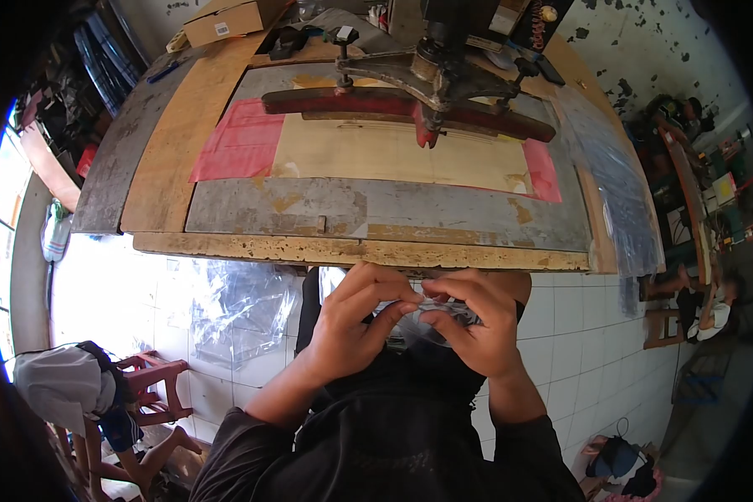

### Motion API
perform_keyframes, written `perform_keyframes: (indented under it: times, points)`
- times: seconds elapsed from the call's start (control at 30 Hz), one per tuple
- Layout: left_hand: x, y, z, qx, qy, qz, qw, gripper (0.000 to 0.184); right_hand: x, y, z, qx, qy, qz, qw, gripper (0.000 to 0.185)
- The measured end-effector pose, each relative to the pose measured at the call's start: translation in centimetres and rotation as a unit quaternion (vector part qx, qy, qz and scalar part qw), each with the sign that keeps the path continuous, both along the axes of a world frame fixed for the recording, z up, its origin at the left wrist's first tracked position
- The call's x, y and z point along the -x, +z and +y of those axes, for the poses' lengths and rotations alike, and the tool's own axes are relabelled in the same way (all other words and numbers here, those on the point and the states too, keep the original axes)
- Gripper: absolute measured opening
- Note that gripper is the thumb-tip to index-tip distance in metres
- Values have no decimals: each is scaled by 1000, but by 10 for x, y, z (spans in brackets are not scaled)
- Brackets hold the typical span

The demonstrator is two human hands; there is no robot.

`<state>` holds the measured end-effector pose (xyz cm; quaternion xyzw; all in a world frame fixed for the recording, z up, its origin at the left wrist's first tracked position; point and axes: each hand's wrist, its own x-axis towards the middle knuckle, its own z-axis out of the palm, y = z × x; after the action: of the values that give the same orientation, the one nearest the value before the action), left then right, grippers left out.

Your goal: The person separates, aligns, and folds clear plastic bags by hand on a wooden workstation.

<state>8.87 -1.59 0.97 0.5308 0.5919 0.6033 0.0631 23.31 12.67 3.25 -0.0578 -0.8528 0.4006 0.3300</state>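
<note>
Both hands meet over the lap, just below the table's front edge. My left hand (364, 314) has its thumb and fingertips pinched together on the left side of a clear plastic piece (443, 309). On the other side my right hand (477, 318) holds the same plastic between thumb and bent fingers. The plastic is crumpled, and its lower part hangs over the dark clothing. Beyond the hands, the machine bed (276, 205) carries a pale yellow sheet (376, 155) with pink ends. Over that sheet hangs a red-and-black metal press bar (351, 102).
The wooden table edge (360, 248) runs right above the hands. Clear plastic sheets lie on the floor (243, 309) and hang over the table's right side (615, 201). A cardboard box (230, 21) stands back left. Other people sit at lower left (67, 381) and far right (715, 318).
</note>
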Motion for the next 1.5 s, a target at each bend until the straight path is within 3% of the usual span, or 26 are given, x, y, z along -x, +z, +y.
perform_keyframes:
  times: [0.37, 0.63, 0.77, 0.83, 0.93, 1.17, 1.27, 1.33, 1.47, 1.5]
  points:
    - [-13, -4, 4, -36, 43, 34, 998, 27, -1, -7, -4, 106, -31, 9, 994, 24]
    - [-15, -6, 3, -40, 52, 3, 998, 28, 4, -13, -3, -69, -47, 91, 992, 22]
    - [-12, -7, 3, -49, 58, 28, 997, 29, 7, -9, -4, -95, -45, 109, 988, 23]
    - [-12, -9, 2, -50, 48, 22, 997, 29, 5, -13, -5, -1, -20, 89, 996, 24]
    - [-9, -9, 1, -57, 39, 36, 997, 32, 4, -14, -3, 39, -7, 96, 995, 23]
    - [4, -17, -9, -4, -19, -11, 1000, 56, 1, -12, 2, 12, -9, 105, 994, 18]
    - [17, -15, -16, 78, -63, -19, 995, 67, -6, -12, 12, 40, -8, 128, 991, 13]
    - [23, -14, -17, 148, -2, 83, 985, 73, -13, -16, 20, 210, -42, 191, 958, 12]
    - [41, -28, -32, 216, -9, 61, 974, 48, -24, -20, 44, 219, -83, 178, 956, 15]
    - [43, -24, -33, 205, 1, 35, 978, 28, -25, -18, 46, 234, -86, 161, 955, 19]
